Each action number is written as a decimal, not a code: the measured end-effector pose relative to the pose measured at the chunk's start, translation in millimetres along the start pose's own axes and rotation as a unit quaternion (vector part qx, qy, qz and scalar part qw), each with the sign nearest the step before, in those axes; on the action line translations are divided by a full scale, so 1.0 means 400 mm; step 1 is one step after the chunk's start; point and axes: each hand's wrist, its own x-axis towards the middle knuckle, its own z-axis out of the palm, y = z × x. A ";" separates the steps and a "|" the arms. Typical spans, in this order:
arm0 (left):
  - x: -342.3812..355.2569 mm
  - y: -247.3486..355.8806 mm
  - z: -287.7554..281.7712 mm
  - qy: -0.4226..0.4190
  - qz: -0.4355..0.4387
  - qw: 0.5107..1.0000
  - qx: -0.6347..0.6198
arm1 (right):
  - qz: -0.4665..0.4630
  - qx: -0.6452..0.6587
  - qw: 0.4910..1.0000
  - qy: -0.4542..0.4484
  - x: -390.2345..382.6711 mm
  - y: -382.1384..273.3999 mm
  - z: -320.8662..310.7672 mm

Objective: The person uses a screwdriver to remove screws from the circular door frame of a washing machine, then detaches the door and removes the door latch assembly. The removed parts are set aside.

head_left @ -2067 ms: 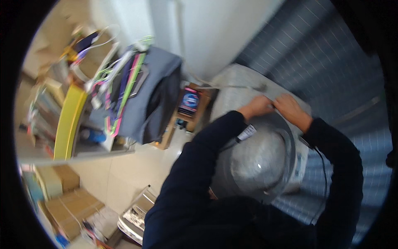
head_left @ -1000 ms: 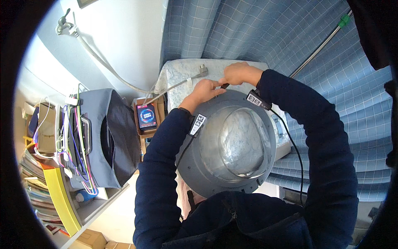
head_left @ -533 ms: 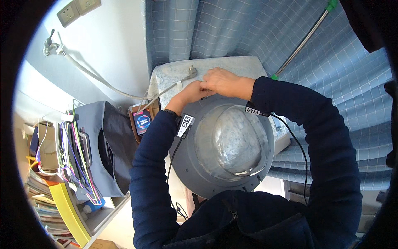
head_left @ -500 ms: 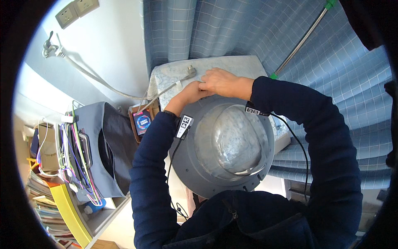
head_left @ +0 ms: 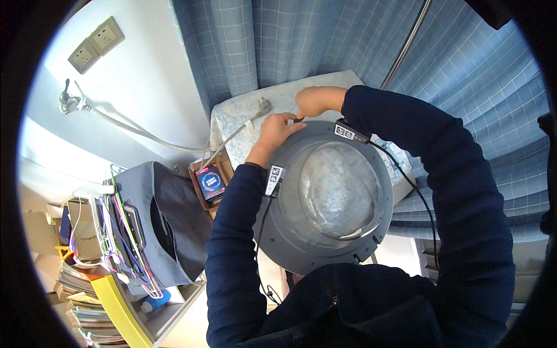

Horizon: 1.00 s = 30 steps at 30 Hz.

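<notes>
A round grey ring with a clear domed centre (head_left: 272, 232), resembling a washer door, lies over a marbled top (head_left: 232, 139) in front of me. My left hand (head_left: 277, 130) pinches a small dark piece (head_left: 299, 120) at the ring's upper edge. My right hand (head_left: 308, 101) is curled just above, touching the same piece, its fingertips partly hidden. Small cabled devices with black-and-white labels (head_left: 348, 133) are strapped at both wrists. A grey power cable with a plug (head_left: 263, 106) lies left of my hands.
A blue checked curtain (head_left: 464, 69) hangs behind, with a metal pole (head_left: 405, 44). At left are wall sockets (head_left: 96, 44), a tap with a hose (head_left: 72, 104), a box holding a dark package (head_left: 212, 185), a grey bag (head_left: 180, 243) with hangers (head_left: 125, 238), and stacked papers (head_left: 87, 313).
Compared with half a second ago, my right hand has lifted off my left fingers and turned, exposing the dark piece. The view has shifted, with the ring and shelf items lying further right.
</notes>
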 end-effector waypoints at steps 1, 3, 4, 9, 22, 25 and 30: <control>0.003 -0.008 -0.016 -0.030 -0.005 0.999 -0.029 | -0.017 -0.030 0.998 0.042 -0.018 0.000 0.013; 0.004 -0.024 -0.038 -0.077 -0.007 0.995 -0.062 | -0.011 -0.035 0.997 0.072 -0.052 -0.005 0.039; 0.008 -0.034 -0.046 -0.090 -0.005 0.994 -0.064 | -0.014 -0.023 0.995 0.101 -0.065 -0.009 0.048; 0.015 -0.089 -0.019 -0.141 0.051 0.984 -0.093 | -0.124 -0.077 0.971 0.190 -0.043 -0.071 0.058; -0.025 -0.051 -0.009 -0.056 0.001 0.982 -0.178 | -0.110 -0.132 0.974 0.146 -0.018 -0.063 0.040; -0.025 -0.031 -0.028 -0.036 -0.011 0.995 -0.097 | 0.006 -0.035 0.999 0.034 0.001 -0.064 -0.017; -0.023 -0.003 -0.019 0.022 0.023 0.999 -0.005 | 0.000 -0.115 0.993 -0.017 0.023 -0.052 -0.027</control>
